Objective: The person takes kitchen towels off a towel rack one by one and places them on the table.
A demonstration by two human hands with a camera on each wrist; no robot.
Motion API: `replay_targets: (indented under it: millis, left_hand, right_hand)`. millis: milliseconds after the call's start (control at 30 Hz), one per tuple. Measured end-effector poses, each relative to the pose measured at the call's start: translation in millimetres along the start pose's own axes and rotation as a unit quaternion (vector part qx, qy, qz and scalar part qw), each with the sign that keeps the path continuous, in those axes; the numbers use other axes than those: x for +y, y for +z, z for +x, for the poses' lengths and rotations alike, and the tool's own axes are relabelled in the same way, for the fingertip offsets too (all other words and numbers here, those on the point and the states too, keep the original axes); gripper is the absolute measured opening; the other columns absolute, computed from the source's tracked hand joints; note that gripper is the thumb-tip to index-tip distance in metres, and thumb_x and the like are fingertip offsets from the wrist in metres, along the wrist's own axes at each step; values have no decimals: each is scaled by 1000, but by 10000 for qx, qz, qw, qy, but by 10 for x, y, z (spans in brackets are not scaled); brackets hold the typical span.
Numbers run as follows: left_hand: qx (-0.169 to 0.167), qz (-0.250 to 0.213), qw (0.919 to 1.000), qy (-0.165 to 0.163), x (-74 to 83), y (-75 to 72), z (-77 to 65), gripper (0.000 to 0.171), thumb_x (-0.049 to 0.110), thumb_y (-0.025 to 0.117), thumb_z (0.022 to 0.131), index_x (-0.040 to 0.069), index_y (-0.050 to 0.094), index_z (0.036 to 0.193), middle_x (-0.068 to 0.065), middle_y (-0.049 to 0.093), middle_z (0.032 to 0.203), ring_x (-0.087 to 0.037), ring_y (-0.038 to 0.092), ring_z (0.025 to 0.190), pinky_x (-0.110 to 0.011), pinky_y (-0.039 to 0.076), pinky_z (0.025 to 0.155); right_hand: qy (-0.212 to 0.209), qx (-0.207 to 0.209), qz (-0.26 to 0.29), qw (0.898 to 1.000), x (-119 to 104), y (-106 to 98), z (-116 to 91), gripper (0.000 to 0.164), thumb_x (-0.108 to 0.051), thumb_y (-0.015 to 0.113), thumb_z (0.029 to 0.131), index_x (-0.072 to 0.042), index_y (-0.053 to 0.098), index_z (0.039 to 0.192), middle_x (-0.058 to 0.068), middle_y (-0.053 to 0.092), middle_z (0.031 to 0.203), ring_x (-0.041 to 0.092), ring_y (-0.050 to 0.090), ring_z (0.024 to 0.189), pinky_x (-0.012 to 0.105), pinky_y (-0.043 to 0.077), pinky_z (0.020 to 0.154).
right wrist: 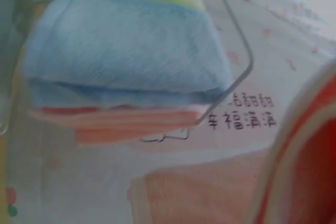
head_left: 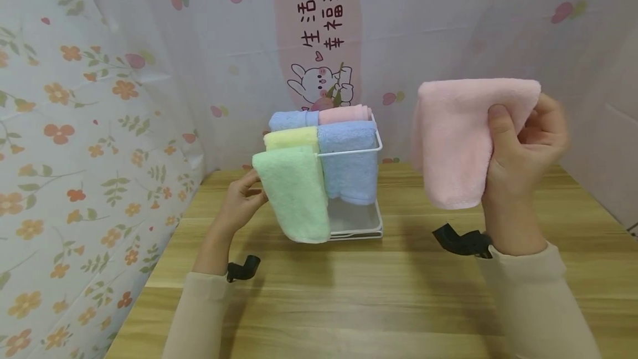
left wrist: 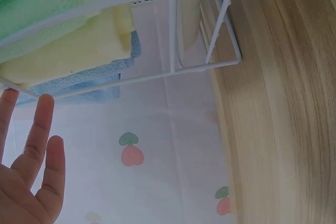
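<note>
A white wire rack (head_left: 381,220) stands on the table with folded towels draped over its bars. Nearest on its left side hangs a green towel (head_left: 294,193). Behind that are a yellow towel (head_left: 291,138), blue towels (head_left: 349,165) and a pink towel at the back (head_left: 345,113). My left hand (head_left: 240,204) is at the rack's left side; in the left wrist view its fingertips (left wrist: 45,103) touch the wire, fingers fairly straight. Off to the right, my right hand (head_left: 518,148) holds up a folded pink towel (head_left: 456,143), thumb in front and the other fingers partly hidden behind the cloth.
The rack and both forearms are over a wooden table (head_left: 369,298). A patterned curtain (head_left: 219,54) hangs behind it, and a floral one (head_left: 75,181) along the left. Black wrist mounts (head_left: 461,240) stick out from both sleeves.
</note>
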State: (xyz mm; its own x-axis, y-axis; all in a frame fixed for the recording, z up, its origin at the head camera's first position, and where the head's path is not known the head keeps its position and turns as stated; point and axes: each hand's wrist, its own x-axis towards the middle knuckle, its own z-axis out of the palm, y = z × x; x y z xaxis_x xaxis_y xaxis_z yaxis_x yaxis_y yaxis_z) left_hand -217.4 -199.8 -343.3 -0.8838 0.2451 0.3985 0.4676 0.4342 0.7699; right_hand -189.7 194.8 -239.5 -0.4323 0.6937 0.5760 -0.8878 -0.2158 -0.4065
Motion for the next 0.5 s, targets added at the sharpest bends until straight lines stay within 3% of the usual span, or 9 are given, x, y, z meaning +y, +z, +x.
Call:
replay_targets:
  millis: [100, 267, 367, 500]
  left_hand:
    - [40, -59, 9999, 98, -20, 2, 4, 34, 6, 68, 91, -1, 64, 124, -14, 59, 139, -26, 54, 128, -61, 51, 99]
    - [-7, -243, 9995, 183, -36, 2, 0, 37, 10, 68, 92, 1, 63, 127, 21, 60, 130, 1, 53, 121, -60, 51, 99]
    - [-8, -232, 9996, 139, -38, 5, -4, 38, 9, 69, 92, 1, 63, 128, 34, 56, 125, 6, 52, 119, -59, 51, 99]
    - [-5, -240, 9997, 92, -37, 13, -4, 36, 8, 67, 93, 1, 63, 128, 34, 56, 124, 6, 52, 119, -59, 51, 100]
  right_hand:
    - [105, -257, -258, 9993, 41, -141, -35, 25, 16, 73, 71, 19, 66, 95, 12, 68, 74, 20, 58, 63, 25, 52, 58]
    - [520, -588, -592, 9952, 140, -392, -112, 30, 14, 75, 74, 19, 67, 102, 12, 71, 81, 20, 61, 66, 22, 57, 61]
    - [951, -762, -886, 9886, 173, -542, -160, 32, 12, 76, 75, 17, 68, 105, 10, 72, 83, 18, 61, 66, 19, 57, 59]
    - [1451, -1011, -1206, 9768, 193, -703, -230, 31, 11, 76, 76, 14, 69, 107, 7, 72, 84, 15, 62, 65, 17, 56, 58]
